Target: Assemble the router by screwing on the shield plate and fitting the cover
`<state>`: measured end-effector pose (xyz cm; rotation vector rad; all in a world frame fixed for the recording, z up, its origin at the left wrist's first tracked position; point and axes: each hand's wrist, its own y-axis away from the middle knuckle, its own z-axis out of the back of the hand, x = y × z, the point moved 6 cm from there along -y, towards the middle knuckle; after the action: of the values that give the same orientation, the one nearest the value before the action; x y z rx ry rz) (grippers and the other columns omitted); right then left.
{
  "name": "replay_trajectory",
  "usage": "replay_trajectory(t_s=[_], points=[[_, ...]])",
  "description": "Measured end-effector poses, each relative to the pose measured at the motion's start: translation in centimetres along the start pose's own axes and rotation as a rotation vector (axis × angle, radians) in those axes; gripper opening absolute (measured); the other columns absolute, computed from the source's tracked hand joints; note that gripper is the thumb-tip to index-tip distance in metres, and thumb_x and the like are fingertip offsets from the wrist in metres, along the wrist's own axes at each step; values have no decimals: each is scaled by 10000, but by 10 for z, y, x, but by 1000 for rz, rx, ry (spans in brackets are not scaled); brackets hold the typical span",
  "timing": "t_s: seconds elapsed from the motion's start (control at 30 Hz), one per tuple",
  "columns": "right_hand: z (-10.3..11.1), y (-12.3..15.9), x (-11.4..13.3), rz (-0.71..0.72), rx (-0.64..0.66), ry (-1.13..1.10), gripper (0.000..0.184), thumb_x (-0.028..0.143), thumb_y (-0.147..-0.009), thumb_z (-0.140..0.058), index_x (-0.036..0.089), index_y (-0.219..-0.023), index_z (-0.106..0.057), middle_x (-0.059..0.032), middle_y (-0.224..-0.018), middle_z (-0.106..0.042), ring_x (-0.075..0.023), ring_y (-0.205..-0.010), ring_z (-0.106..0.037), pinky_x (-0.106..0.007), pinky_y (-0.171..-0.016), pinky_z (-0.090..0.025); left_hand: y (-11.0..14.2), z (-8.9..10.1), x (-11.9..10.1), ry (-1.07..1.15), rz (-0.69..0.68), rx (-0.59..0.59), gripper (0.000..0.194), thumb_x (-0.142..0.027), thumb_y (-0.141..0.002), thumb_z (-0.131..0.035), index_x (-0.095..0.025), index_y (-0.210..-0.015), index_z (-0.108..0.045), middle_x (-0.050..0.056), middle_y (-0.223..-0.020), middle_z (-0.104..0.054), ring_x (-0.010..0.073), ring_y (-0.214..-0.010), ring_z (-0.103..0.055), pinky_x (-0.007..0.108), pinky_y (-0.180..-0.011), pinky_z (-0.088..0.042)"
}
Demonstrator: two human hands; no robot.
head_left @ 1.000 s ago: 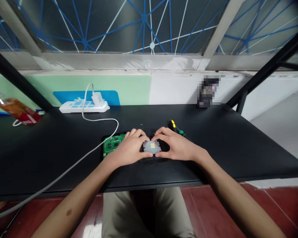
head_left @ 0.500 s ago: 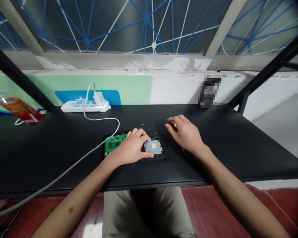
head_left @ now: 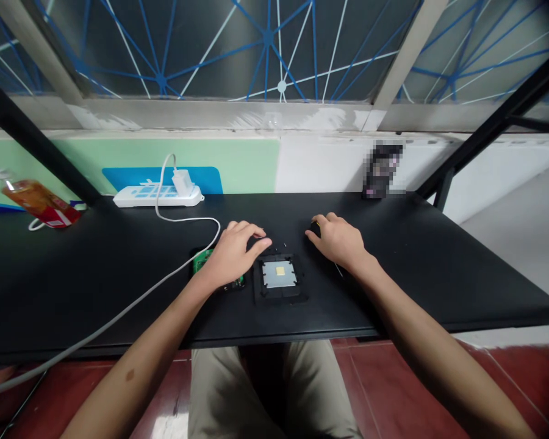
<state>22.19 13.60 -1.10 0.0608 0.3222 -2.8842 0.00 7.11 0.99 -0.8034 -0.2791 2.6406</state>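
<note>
My right hand (head_left: 338,239) is closed around the black and yellow handle of a screwdriver (head_left: 316,228), right of the middle of the table. A thin metal shaft (head_left: 338,269) shows below that hand. My left hand (head_left: 235,251) hovers over a green circuit board (head_left: 202,258) and covers much of it. Its thumb and index finger are slightly apart, with nothing visible between them. Just right of its fingertips lie tiny screw-like bits (head_left: 284,245). In front of them is a square black frame (head_left: 281,299) holding a silver metal plate (head_left: 269,277) with a pale yellow pad (head_left: 280,271).
A white cable (head_left: 165,281) runs across the table and over the board from a plug (head_left: 182,182) in a white power strip (head_left: 141,196). A drink bottle (head_left: 41,201) leans at the far left. A blurred dark object (head_left: 379,171) stands against the back wall.
Both hands have let go of the metal plate. My right hand moved right and closed on the screwdriver. My left hand lifted off and shifted back and left, uncovering the whole black frame.
</note>
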Motion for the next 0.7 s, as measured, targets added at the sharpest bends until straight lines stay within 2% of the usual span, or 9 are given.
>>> replay_trajectory(t_s=[0.13, 0.27, 0.37, 0.5, 0.6, 0.7], points=[[0, 2, 3, 33, 6, 11, 388, 434, -963, -505, 202, -1253, -618, -143, -1107, -687, -298, -1006, -672, -358, -717, -534, -4, 5, 5, -11, 17, -37, 213, -299, -1010, -484, -196, -978, -667, 46, -996, -712, 243, -953, -568, 397, -895, -452], [-1, 2, 6, 44, 3, 14, 398, 419, -967, -498, 215, -1288, -615, -151, -1044, -708, -310, -986, -670, -362, -696, -528, -3, 4, 8, -16, 20, -15, 172, -311, -986, -526, -201, -978, -658, 49, -984, -704, 253, -962, -561, 408, -896, -451], [-2, 2, 6, 51, -6, -5, 377, 365, -969, -489, 227, -1293, -625, -146, -1028, -717, -306, -988, -667, -354, -691, -527, 1, 0, 6, 2, -30, 65, 189, -368, -946, -610, -210, -1042, -650, 53, -1048, -671, 262, -1033, -537, 405, -934, -447], [5, -2, 1, 34, -61, -69, 404, 390, -986, -446, 256, -1338, -592, -119, -1055, -706, -277, -953, -669, -350, -686, -532, 6, -8, 3, 29, -132, 232, 349, -481, -870, -715, -244, -1117, -648, 41, -1114, -616, 264, -1083, -506, 386, -960, -440], [20, -7, -3, 10, -190, -210, 452, 403, -1005, -402, 240, -1412, -513, -86, -990, -679, -222, -819, -658, -368, -734, -551, 8, -10, 3, 34, -159, 296, 407, -524, -841, -743, -247, -1127, -656, 48, -1109, -598, 272, -1079, -492, 386, -955, -433], [41, -11, -3, 31, -411, -565, 464, 409, -1003, -412, 208, -1411, -506, -61, -930, -639, -184, -729, -622, -385, -785, -567, 9, -11, 0, 41, -181, 329, 389, -494, -822, -784, -264, -1117, -674, 44, -1110, -594, 267, -1080, -486, 378, -973, -416]])
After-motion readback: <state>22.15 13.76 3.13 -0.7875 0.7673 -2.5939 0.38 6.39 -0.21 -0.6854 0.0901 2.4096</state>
